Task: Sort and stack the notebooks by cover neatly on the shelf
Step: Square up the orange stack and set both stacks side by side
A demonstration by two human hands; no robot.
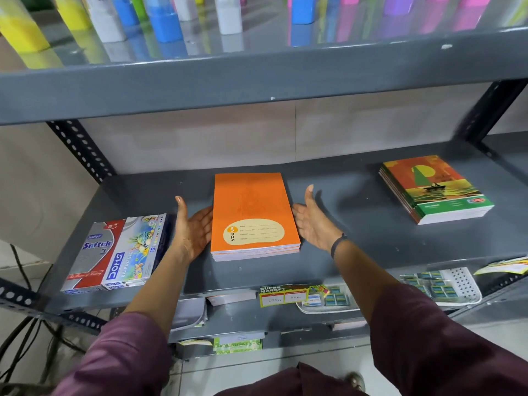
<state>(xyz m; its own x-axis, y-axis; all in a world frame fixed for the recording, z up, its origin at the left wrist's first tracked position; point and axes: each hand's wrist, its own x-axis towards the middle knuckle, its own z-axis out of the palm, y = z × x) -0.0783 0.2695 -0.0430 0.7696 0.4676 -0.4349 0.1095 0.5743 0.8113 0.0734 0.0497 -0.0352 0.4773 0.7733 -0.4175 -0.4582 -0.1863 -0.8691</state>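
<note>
A stack of orange notebooks (253, 207) lies flat in the middle of the grey metal shelf (357, 238). My left hand (193, 227) is open with its palm against the stack's left edge. My right hand (313, 221) is open just right of the stack, palm facing it, a small gap between them. A second stack of notebooks with a green and orange sailboat cover (435, 188) lies at the back right of the same shelf.
Boxes of pens (94, 252) and oil pastels (134, 250) lie at the shelf's front left. Coloured bottles (165, 21) stand on the shelf above. The lower shelf holds white trays of small packets (445, 287), price tags (283, 295) and papers.
</note>
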